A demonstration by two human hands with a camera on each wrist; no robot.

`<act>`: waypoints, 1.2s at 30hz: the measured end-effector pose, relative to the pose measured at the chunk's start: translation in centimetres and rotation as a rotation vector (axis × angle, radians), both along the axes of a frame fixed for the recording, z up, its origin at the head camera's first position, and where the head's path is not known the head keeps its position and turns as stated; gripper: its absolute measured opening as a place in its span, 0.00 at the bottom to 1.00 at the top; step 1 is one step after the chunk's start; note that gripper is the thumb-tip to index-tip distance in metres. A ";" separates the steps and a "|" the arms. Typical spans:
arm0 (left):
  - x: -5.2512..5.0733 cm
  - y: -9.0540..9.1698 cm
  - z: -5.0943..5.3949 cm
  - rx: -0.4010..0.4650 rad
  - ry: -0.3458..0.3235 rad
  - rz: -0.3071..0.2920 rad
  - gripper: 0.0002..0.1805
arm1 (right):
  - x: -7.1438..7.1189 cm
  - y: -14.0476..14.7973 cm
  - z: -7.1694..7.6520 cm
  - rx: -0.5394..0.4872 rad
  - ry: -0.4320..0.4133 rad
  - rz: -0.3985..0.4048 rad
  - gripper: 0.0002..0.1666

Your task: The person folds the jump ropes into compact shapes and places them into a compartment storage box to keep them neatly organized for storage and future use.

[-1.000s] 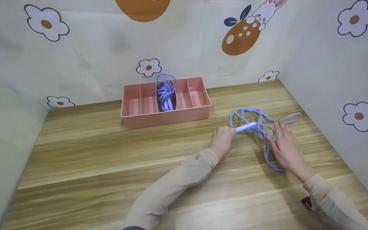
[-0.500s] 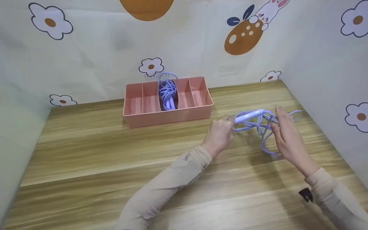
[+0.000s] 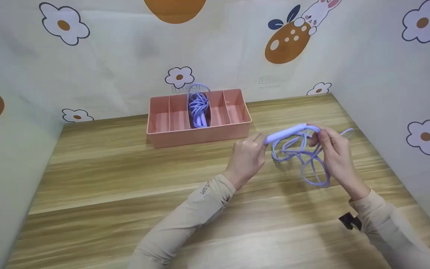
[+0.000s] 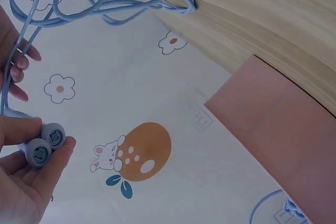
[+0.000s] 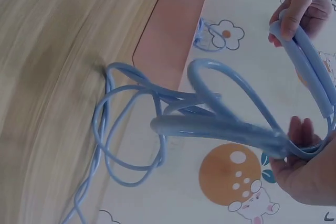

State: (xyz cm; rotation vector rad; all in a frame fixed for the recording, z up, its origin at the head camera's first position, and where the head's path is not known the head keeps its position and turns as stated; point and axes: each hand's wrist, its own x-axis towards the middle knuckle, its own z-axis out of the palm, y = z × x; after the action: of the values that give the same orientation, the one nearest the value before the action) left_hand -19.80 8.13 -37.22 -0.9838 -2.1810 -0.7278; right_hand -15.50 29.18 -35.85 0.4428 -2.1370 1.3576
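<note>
My left hand (image 3: 246,158) grips the two lavender-blue handles (image 3: 286,133) of a jump rope side by side, at their ends. The left wrist view shows the round handle ends (image 4: 47,145) poking out between thumb and fingers. At the other end of the handles, my right hand (image 3: 336,153) pinches the cord between thumb and fingers. Loose loops of cord (image 5: 128,169) hang below the right hand, held above the table; one strand sticks out behind it. In the right wrist view, nearer cord loops look thick and blurred.
A pink divided box (image 3: 200,138) stands at the back of the wood-grain table (image 3: 125,175). Its middle compartment holds a second, bundled jump rope (image 3: 199,108), a loop rising above the rim. Patterned walls border the back and sides. A black clip-like piece (image 3: 350,221) hangs at the right sleeve.
My left hand has lifted the handles, shifting slightly left and up. My right hand's fingers, straight beside the cord before, now curl and pinch it. The loops have risen with the handles.
</note>
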 end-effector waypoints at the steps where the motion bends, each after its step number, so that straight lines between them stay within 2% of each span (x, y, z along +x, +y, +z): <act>1: 0.0 -0.2 -0.1 0.015 -0.003 -0.004 0.05 | 0.2 -0.3 0.3 0.006 0.004 0.009 0.15; 6: 0.4 -1.2 -1.2 0.077 -0.058 -0.036 0.03 | 0.3 -1.0 0.4 0.103 0.009 -0.016 0.12; 8: 0.5 -1.5 -1.7 0.104 -0.103 -0.056 0.02 | 0.2 -1.0 0.2 0.145 0.000 -0.023 0.12; 11: 0.6 -1.6 -2.4 0.168 -0.188 -0.092 0.02 | 0.5 -1.6 0.8 0.188 -0.035 -0.018 0.13; 16: 0.9 -1.5 -3.3 0.320 -0.378 -0.162 0.08 | 1.1 -2.6 1.7 0.191 -0.095 0.005 0.14; 21: 1.0 -1.5 -3.7 0.479 -0.610 -0.251 0.10 | 1.4 -3.7 2.3 0.127 -0.155 0.058 0.15; 25: 1.1 -1.5 -3.8 0.550 -0.764 -0.311 0.13 | 1.4 -4.4 2.5 0.059 -0.199 0.123 0.16; 28: 1.8 -2.0 -2.7 0.569 -0.821 -0.335 0.15 | 1.5 -4.8 2.5 0.013 -0.231 0.168 0.17; 32: 2.5 -2.7 -1.3 0.571 -0.835 -0.331 0.17 | 1.6 -5.1 2.6 -0.026 -0.268 0.191 0.17; 36: 2.6 -2.8 -1.4 0.575 -0.827 -0.332 0.17 | 1.7 -5.4 2.5 -0.040 -0.282 0.199 0.17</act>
State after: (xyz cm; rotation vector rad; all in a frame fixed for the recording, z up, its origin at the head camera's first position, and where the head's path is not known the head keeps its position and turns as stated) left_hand -17.24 5.29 -38.57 -0.8085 -2.2044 -2.0762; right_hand -13.76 23.80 -33.34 0.4825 -2.3366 1.6554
